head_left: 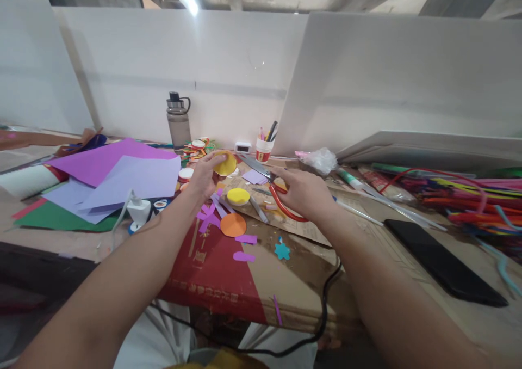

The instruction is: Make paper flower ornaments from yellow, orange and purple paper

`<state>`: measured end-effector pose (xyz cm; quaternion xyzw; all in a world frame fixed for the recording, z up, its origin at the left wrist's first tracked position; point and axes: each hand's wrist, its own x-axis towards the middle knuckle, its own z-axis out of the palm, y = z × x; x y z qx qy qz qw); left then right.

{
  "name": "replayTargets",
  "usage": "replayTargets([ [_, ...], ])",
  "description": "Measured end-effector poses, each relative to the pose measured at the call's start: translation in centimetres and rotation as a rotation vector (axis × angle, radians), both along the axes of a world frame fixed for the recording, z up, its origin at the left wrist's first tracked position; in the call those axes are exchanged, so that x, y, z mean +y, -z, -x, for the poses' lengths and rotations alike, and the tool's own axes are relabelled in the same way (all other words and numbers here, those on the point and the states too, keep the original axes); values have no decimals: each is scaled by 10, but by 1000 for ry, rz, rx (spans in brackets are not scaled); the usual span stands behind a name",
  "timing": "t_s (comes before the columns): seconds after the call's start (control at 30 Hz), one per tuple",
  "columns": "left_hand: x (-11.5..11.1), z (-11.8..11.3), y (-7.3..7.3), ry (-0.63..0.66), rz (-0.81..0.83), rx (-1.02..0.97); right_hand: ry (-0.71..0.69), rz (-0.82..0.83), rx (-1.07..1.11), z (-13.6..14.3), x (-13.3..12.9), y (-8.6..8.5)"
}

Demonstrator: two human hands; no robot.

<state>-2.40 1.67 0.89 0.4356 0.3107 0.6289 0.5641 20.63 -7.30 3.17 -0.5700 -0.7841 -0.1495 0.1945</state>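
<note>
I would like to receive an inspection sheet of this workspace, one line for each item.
Surface: cardboard, partly red, littered with paper scraps.
Things in use: yellow disc, scissors with red handles.
Clutter: orange disc, lilac sheets, black phone.
Left hand: holds the yellow disc.
Right hand: grips the scissors.
Cables: black cable crossing the front edge; white plug, with cable, at left.
Surroundings: white panels behind; bottle standing before them.

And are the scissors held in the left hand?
No, the right hand holds the red-handled scissors, and the left hand holds a yellow round piece.
</note>
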Motion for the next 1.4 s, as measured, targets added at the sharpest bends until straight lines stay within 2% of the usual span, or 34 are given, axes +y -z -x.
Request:
replayTargets([
  [0.27, 1, 1, 1, 25, 18, -1, -15, -22, -79, 2, -2, 0],
  [0.47, -4, 1, -7, 31, 81, -28, -45, -27, -99, 0, -1, 1],
  [0.87, -7, 4, -12, 31, 33, 108, -26, -3, -129, 1, -1, 2],
  [1.4, -5, 9, -14, 126, 39, 189, -41, 32, -121, -1, 0, 2],
])
